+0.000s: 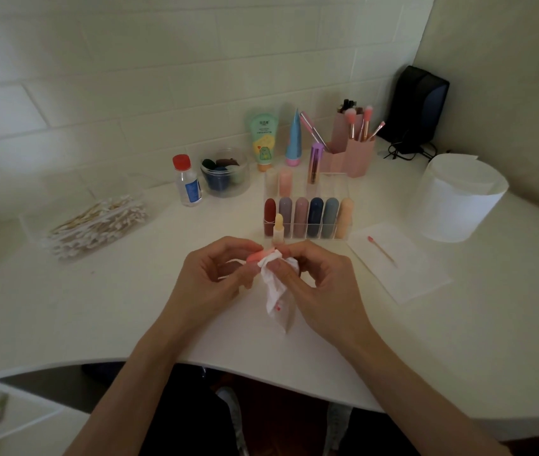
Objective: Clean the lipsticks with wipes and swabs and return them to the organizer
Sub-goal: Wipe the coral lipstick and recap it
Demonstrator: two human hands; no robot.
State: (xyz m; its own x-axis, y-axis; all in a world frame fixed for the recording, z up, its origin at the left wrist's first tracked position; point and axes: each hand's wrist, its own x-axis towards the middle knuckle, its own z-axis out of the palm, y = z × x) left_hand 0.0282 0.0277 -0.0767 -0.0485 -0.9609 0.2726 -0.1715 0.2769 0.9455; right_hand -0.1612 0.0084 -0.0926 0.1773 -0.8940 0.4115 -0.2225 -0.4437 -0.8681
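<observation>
Over table point(130, 307), left grip point(215, 274) grasping pink lipstick point(256, 256), right grip point(320, 278) pinching wipe point(274, 291), tip hidden

pink lipstick point(256, 256), white red-stained wipe point(274, 291)

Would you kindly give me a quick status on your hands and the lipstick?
Left hand grips pink lipstick. Right hand pinches wipe around its end. Organizer ahead; yellow-tipped lipstick stands in front of it.

left hand point(215, 273) fingers curled, pinches lipstick point(256, 256) | right hand point(322, 279) pinches wipe point(274, 291) | forearms angled inward, hands close together
</observation>
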